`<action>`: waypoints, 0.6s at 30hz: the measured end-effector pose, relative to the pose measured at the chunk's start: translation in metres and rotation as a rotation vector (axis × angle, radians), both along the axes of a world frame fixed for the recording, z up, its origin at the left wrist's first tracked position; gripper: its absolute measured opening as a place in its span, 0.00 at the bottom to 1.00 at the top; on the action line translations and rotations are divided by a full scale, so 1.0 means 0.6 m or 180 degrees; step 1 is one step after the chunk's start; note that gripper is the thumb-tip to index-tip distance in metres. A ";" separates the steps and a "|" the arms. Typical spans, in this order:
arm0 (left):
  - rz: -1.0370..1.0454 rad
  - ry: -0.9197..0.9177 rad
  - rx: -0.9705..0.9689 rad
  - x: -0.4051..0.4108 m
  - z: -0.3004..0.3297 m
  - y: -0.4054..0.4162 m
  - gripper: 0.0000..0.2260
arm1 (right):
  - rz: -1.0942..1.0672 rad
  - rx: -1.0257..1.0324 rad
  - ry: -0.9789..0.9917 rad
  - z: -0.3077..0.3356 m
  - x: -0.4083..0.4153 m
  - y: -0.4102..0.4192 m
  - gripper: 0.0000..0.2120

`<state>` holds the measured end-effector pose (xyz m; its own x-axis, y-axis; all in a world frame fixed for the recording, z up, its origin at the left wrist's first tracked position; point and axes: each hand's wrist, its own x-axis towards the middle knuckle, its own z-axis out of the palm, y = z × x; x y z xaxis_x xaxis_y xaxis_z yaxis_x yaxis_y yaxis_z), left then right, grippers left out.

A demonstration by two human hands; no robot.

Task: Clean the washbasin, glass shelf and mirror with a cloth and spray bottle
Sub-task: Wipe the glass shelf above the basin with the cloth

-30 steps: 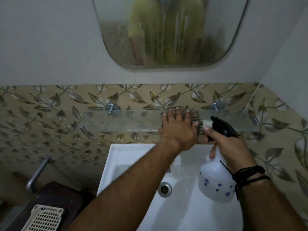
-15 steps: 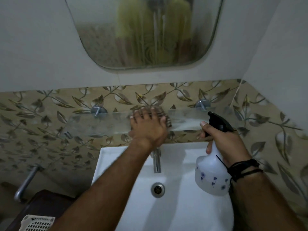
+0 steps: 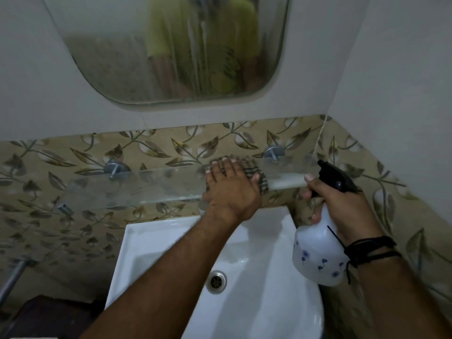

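My left hand point(image 3: 230, 189) lies flat, fingers straight, pressing a checked cloth point(image 3: 254, 167) onto the glass shelf point(image 3: 146, 187), right of the shelf's middle. The cloth sticks out past my fingers and thumb. The shelf's surface looks smeared and foggy. My right hand point(image 3: 342, 206) grips the neck of a white spray bottle point(image 3: 318, 255) with a black trigger head, held just off the shelf's right end, above the white washbasin point(image 3: 156, 241). The mirror point(image 3: 122, 57) hangs above, streaked with runs of liquid.
Two metal brackets point(image 3: 272, 152) fix the shelf to the leaf-patterned tiles. The basin's drain point(image 3: 215, 281) shows beside my left forearm. A metal pipe point(image 3: 12, 277) and a dark wooden surface point(image 3: 49, 316) sit at lower left. The side wall point(image 3: 403, 94) stands close on the right.
My left hand slid the cloth left along the shelf, then back to the right toward the right bracket. The right hand kept its grip on the bottle, hardly moving.
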<state>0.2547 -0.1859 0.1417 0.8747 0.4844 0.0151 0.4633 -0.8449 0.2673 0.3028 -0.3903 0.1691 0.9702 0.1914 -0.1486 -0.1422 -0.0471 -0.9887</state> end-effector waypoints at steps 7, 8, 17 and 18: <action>-0.0846 -0.0018 0.0080 0.104 -0.011 -0.143 0.36 | -0.0132 -0.0220 -0.0067 0.021 -0.010 -0.030 0.16; -0.0971 -0.0005 0.0131 0.114 -0.013 -0.158 0.38 | -0.0143 -0.0206 -0.0063 0.024 -0.010 -0.035 0.17; -0.1374 0.0280 0.0118 0.153 0.011 -0.170 0.43 | -0.0278 -0.0292 -0.0073 0.045 -0.026 -0.052 0.17; -0.1467 0.0179 0.0197 0.138 0.008 -0.168 0.40 | -0.0281 -0.0303 -0.0077 0.045 -0.028 -0.052 0.18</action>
<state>0.3375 -0.2866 0.1466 0.9988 0.0448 -0.0219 0.0482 -0.9796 0.1952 0.2862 -0.4217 0.1962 0.9862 0.0913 -0.1384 -0.1261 -0.1292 -0.9836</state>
